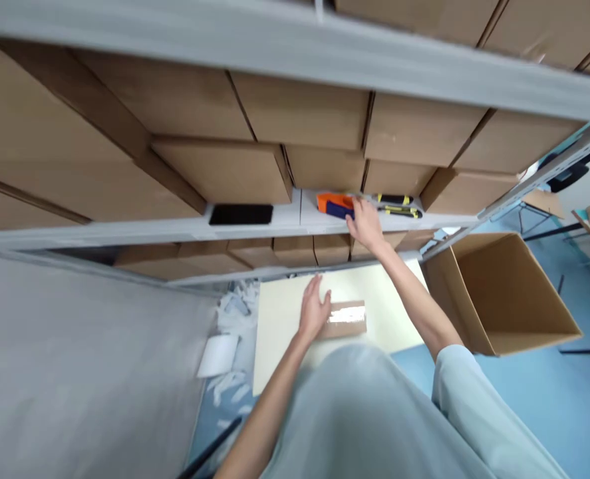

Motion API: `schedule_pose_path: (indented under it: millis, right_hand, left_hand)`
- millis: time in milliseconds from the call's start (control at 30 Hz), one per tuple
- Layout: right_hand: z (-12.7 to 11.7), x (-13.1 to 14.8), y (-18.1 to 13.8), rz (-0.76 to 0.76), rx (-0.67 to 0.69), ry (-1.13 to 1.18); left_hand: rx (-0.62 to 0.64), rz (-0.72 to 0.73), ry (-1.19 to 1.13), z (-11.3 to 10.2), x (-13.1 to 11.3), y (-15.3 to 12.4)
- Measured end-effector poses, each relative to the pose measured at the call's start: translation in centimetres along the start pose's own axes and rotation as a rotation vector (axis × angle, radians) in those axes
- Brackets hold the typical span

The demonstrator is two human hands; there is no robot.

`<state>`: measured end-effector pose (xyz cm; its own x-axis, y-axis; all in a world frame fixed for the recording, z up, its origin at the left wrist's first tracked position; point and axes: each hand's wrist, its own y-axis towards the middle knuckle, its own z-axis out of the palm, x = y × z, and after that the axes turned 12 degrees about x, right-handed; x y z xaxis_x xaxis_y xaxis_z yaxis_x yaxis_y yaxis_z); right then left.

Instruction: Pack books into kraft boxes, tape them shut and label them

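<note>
My left hand point(315, 309) rests with fingers spread at the left end of a small cardboard box point(347, 319), which has shiny tape across its top. The box lies on a cream board point(285, 313) in front of my body. Reaching up to the shelf, my right hand point(365, 223) closes round the right end of an orange and dark blue tape dispenser point(335, 203). Its fingertips are partly hidden. Just right of that hand, two black and yellow utility knives point(399, 205) lie on the shelf edge.
A dark flat rectangle point(241, 214) lies on the shelf point(287, 216), with stacked cardboard boxes point(299, 110) behind it. On the right stands a large open carton point(519, 293). Paper scraps and a white roll point(218, 356) are at left, beside a grey wall point(85, 352).
</note>
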<state>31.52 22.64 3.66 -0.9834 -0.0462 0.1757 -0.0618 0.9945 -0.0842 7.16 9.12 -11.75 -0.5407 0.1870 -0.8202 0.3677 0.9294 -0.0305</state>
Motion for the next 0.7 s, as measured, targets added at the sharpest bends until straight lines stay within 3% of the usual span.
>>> schedule_pose_path:
  millis: [100, 233, 333, 433, 700]
  right_hand:
    - [5.6, -1.9, -7.3, 0.086, -0.092, 0.119]
    - [13.1, -1.6, -18.6, 0.278, 0.126, 0.27]
    - [16.9, 0.1, -23.9, 0.391, 0.301, 0.35]
    - [19.0, 1.7, -25.3, 0.43, 0.42, 0.364]
    - [21.4, 3.5, -23.7, 0.485, 0.592, 0.421]
  left_hand:
    - [-0.051, -0.199, -0.004, -0.3, 4.0, -4.4]
    - [0.014, -0.443, -0.001, 0.2, 7.1, -9.0]
    - [0.119, -0.518, -0.013, 1.7, 6.9, -9.6]
    - [0.211, -0.562, 0.021, 3.1, 5.9, -8.2]
    - [0.265, -0.623, 0.089, 4.3, 4.0, -6.1]
